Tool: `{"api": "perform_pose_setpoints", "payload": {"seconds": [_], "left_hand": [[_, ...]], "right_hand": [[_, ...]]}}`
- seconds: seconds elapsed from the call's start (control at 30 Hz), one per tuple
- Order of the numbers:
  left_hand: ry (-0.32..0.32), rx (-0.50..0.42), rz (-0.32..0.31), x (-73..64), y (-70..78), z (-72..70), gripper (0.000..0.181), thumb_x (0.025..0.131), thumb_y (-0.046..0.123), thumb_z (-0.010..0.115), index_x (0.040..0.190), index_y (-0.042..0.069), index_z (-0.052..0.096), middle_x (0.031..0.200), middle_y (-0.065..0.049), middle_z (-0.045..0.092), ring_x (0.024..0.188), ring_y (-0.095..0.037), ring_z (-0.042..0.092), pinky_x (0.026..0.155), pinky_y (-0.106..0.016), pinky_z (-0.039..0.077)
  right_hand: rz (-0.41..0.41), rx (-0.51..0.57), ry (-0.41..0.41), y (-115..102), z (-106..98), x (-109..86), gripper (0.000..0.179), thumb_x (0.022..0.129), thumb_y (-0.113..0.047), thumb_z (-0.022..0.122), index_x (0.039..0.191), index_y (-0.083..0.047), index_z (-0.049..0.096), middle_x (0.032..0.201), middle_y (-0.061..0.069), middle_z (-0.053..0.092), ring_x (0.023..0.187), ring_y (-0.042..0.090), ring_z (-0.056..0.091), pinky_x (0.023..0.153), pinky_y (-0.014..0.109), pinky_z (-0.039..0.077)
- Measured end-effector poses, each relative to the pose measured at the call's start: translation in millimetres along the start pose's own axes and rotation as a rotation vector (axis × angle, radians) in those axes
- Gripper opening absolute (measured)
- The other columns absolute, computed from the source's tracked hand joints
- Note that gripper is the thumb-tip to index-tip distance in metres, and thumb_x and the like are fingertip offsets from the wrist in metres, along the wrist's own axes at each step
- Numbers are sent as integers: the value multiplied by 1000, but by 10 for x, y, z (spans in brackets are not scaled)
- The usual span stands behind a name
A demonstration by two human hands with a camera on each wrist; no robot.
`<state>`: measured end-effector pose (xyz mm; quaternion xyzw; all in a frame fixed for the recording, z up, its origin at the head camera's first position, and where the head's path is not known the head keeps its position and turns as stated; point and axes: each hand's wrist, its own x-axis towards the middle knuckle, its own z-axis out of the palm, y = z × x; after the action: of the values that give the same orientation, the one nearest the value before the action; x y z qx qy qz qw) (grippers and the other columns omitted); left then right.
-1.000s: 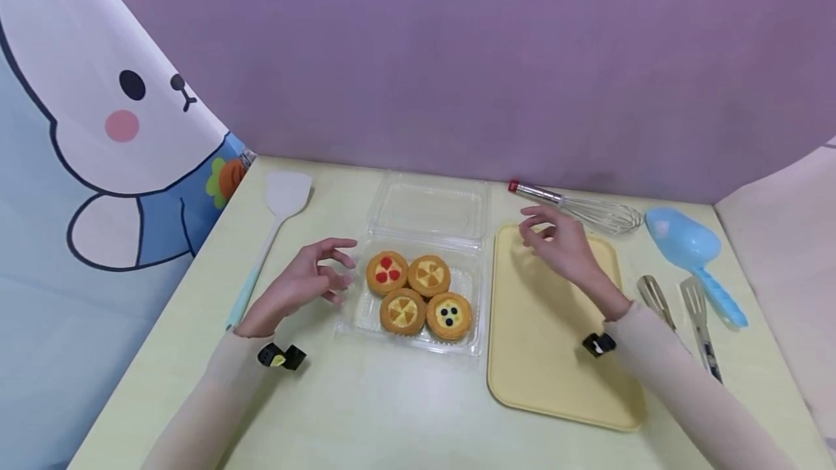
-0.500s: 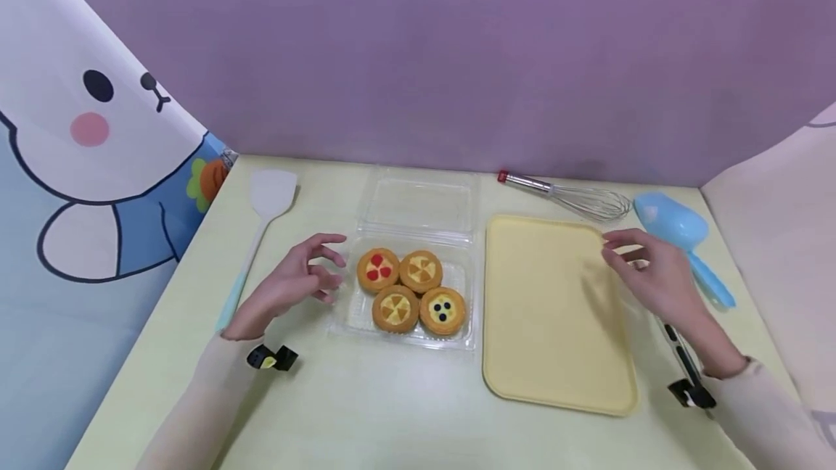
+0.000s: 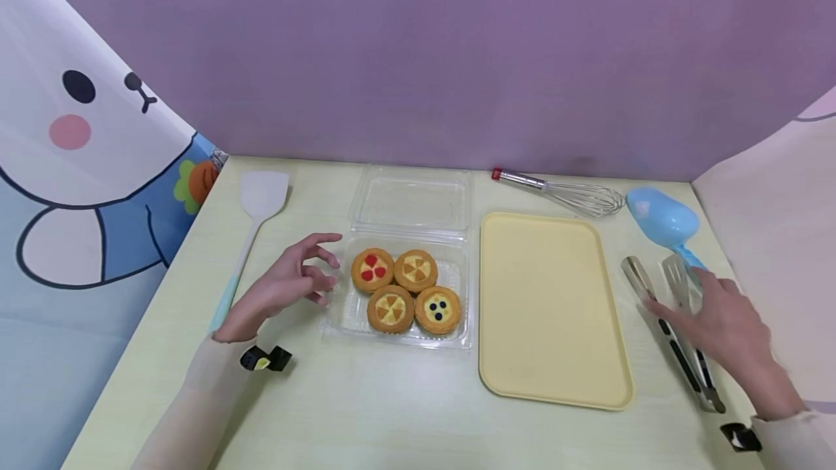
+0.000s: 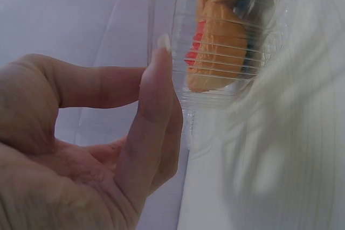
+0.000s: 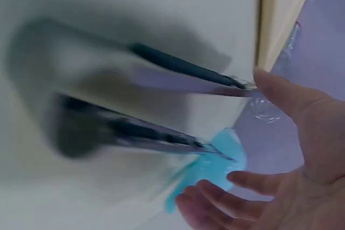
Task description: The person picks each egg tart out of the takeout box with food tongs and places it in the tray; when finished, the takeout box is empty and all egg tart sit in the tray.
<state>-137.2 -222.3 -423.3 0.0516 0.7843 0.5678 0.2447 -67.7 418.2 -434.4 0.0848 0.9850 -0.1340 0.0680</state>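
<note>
My left hand hovers with loosely bent fingers at the left side of an open clear plastic box. In the left wrist view its fingertips overlap the box wall. Several fruit-topped tarts sit in the box; its clear lid lies folded back behind it. At the far right, my right hand spreads over a pair of metal tongs with black grips, lying on the table. The right wrist view shows the thumb on one side of the tongs and the fingers on the other, not closed on them.
A pale yellow tray lies between the box and the tongs. Behind it are a whisk and a blue scoop, its handle partly hidden by my right hand. A white turner lies on the left. A purple backdrop closes off the back.
My right hand has moved from above the tray rightward and toward me, down to the tongs, its fingers spreading apart. The left hand keeps its place beside the box. The head view has shifted slightly.
</note>
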Motion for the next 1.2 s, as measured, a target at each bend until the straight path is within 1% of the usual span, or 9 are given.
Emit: {"api": "perform_pose_setpoints", "payload": {"seconds": [0.13,0.33,0.4,0.5,0.57,0.63,0.83,1.03,1.2], "left_hand": [[4,11,0,-3,-8,8,82,89,-15,56,162,9,29,124,-26,49,81,-23,68,63,-34,64],[-3,21,0,6,0,21,83,88,-16,54,163,10,28,125,-26,49,85,-26,69,65,-36,65],[-5,21,-1,4,2,24,83,88,-16,54,163,10,28,125,-26,49,86,-26,69,66,-36,65],[2,24,-1,-2,6,20,83,88,-16,53,163,10,29,125,-25,49,86,-25,69,66,-36,65],[6,28,2,-5,7,17,83,88,-17,52,162,10,29,125,-25,49,87,-26,69,66,-36,65],[8,33,6,-8,7,17,83,87,-18,51,163,10,29,125,-26,49,88,-27,69,66,-35,65],[12,36,-1,-13,13,26,84,86,-17,51,163,9,29,127,-27,49,87,-25,68,66,-35,65],[15,36,-8,-6,7,36,84,87,-16,53,163,9,30,127,-26,50,87,-25,69,66,-35,65],[17,45,-8,-4,8,36,84,87,-16,54,163,9,29,128,-27,50,88,-26,69,67,-35,65]], "right_hand": [[19,1,-98,112,79,-7,123,91,-72,63,160,14,9,133,53,41,94,63,60,48,46,46],[33,2,-139,126,115,-19,122,91,-73,61,153,23,19,134,53,41,92,61,61,48,42,46],[40,13,-148,107,115,-35,116,93,-72,60,151,21,24,123,50,51,81,53,63,47,42,45],[47,29,-150,81,130,-53,108,95,-70,58,146,20,28,95,34,63,66,36,59,45,39,43],[47,37,-144,65,145,-60,104,96,-68,58,144,19,29,79,21,62,61,27,54,44,38,42],[44,36,-136,55,155,-62,103,97,-68,58,144,19,29,74,15,60,59,25,52,44,38,41],[22,53,-112,46,138,-49,99,98,-63,60,144,20,32,91,31,64,63,27,59,45,38,44],[-66,74,-15,-20,125,-24,93,97,-54,67,143,22,38,117,44,59,83,49,65,52,39,47],[-144,89,73,-192,81,-5,88,97,-48,69,143,21,41,125,45,56,98,59,60,65,58,50]]}}
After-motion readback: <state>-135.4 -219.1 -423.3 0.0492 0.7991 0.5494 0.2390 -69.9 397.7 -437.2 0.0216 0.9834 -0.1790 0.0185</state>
